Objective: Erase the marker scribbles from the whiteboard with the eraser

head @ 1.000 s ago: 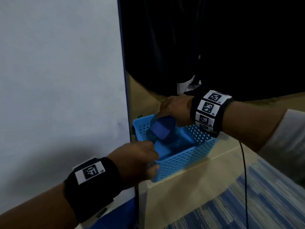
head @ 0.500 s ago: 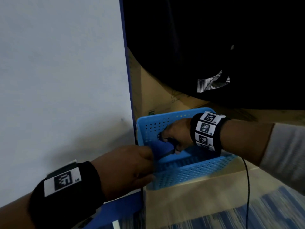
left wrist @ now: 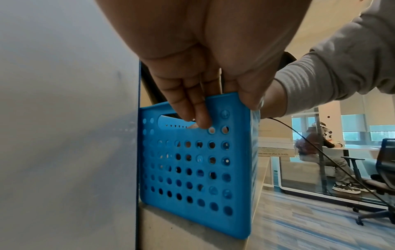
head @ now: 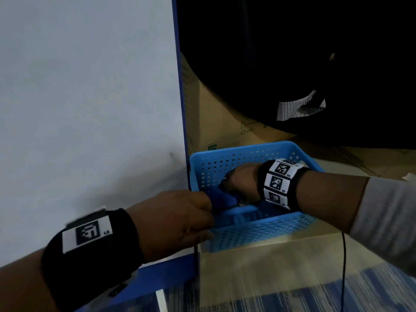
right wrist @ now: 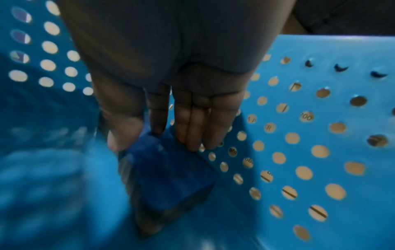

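Note:
The whiteboard [head: 90, 97] fills the left of the head view; its visible part shows only a faint smudge [head: 172, 154]. A blue perforated basket [head: 258, 230] stands right beside its blue frame. My left hand [head: 209, 221] grips the basket's near end, with fingers [left wrist: 192, 116] hooked through the handle slot and the thumb on the rim corner. My right hand [head: 234, 188] is down inside the basket. Its thumb and fingers [right wrist: 192, 135] pinch one end of the dark blue eraser [right wrist: 171, 177], which lies low against the basket [right wrist: 310, 152] floor.
A cardboard box [head: 220, 122] and a dark garment [head: 292, 64] are behind the basket, which rests on a beige ledge [head: 270, 266]. A black cable [head: 343, 266] hangs from my right wrist. In the left wrist view a seated person [left wrist: 320, 152] and an office chair [left wrist: 382, 169] are far right.
My right hand has carried the eraser from above the rim down into the basket. My left hand has kept its grip on the basket's end.

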The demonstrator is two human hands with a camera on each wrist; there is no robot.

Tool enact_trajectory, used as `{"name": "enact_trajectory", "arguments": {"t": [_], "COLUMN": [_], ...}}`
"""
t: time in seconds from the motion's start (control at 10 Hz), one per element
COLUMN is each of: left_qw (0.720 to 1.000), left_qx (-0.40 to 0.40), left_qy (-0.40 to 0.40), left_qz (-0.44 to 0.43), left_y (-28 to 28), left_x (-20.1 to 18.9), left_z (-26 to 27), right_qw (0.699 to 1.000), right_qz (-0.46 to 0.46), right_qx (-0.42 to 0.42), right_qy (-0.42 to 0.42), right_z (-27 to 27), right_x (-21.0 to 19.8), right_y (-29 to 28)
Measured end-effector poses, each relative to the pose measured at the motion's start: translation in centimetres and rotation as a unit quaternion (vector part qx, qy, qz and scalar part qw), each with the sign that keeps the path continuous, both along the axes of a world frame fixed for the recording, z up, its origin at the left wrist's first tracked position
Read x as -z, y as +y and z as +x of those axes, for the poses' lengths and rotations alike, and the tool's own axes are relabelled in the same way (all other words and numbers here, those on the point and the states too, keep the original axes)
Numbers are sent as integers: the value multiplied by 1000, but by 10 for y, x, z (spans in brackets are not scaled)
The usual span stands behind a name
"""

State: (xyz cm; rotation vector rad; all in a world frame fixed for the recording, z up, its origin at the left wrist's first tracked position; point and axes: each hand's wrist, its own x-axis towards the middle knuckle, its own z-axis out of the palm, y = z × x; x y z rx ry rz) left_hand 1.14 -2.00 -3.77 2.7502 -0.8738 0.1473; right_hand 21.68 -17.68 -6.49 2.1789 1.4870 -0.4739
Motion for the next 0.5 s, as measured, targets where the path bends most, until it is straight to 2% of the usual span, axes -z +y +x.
{"name": "enact_trajectory", "arguments": {"t": [0.1,0.3,0.5], "left_qw": [1000,999,997], "left_qx": [-5,-18,-67], "left_qy": [9,16,-44], "left_qz": [5,32,8], "left_y": [0,-5,-2], "left_x": [0,-7,-12], "left_z": [-1,-1,-14], "right_qw": [1000,995,995], "right_qz": [-7,89,94], "right_qx": [19,13,-36], "right_qy": [22,43,-23], "right_z": [-4,-21,-51], "right_x": [-12,-61,-116], "right_y": [0,4,13]}}
